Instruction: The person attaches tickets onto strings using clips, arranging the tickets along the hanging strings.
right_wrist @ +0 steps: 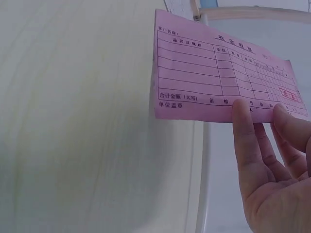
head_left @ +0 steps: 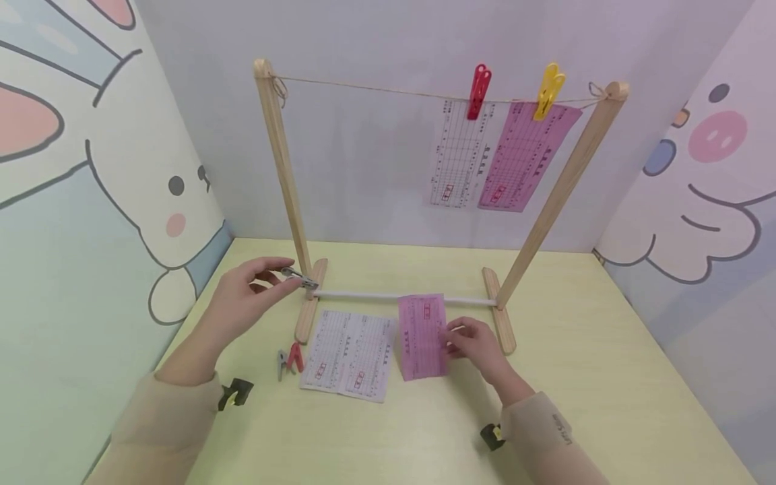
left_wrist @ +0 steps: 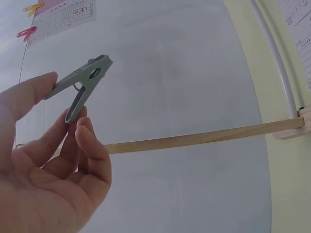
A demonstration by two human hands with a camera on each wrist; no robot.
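From where I am standing, the person's left hand (head_left: 240,294) is pinching a grey plastic spring clothespin (left_wrist: 89,82) between thumb and fingertips, its nose pointing away from the palm. The right hand (head_left: 477,345) is gripping a pink printed paper slip (head_left: 423,337) by one long edge, above the pale yellow bench (head_left: 576,384). The step in hand is apparently pegging that slip to the thin twine line (head_left: 376,89), which is carrying a white printed slip (head_left: 459,155) under a red plastic clothespin (head_left: 479,92) and a second pink slip (head_left: 526,158) under a yellow plastic clothespin (head_left: 548,93). Both hung slips are showing their red stamps at the lower end; the held one is showing its stamp uppermost, so turning it end for end is advisable for a matching row. The grey clip's handles are standing apart, so firm squeezing is probably being called for to part the nose. Good practice is bringing the paper's top edge flat against the twine and centring the clip, so that it is biting both together; an off-centre bite is risking a tilted slip.
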